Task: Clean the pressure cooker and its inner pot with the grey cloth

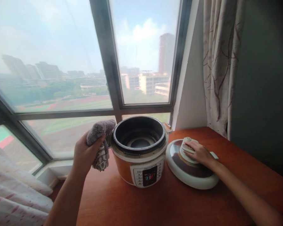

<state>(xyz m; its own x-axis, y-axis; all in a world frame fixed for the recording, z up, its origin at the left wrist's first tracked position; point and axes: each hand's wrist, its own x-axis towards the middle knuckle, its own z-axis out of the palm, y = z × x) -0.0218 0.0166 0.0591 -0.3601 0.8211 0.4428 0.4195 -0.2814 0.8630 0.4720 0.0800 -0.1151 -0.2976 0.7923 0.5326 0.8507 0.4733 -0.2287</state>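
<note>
A bunched grey and white cloth point(101, 131) is gripped in my left hand point(86, 153), just beside the left rim of the pressure cooker point(124, 169). The cooker stands upright without its lid, and its dark inner pot point(141, 144) looks bare inside. On the table to its right lies the round lid point(191, 185), white-edged with a dark top. My right hand point(199, 152) rests over the lid's white handle point(186, 150), its fingers curled round it.
The reddish-brown wooden table point(113, 207) carries the cooker and lid. Behind it rises a large window with grey frames point(118, 94). Patterned curtains hang at the right point(220, 62) and lower left point(16, 191).
</note>
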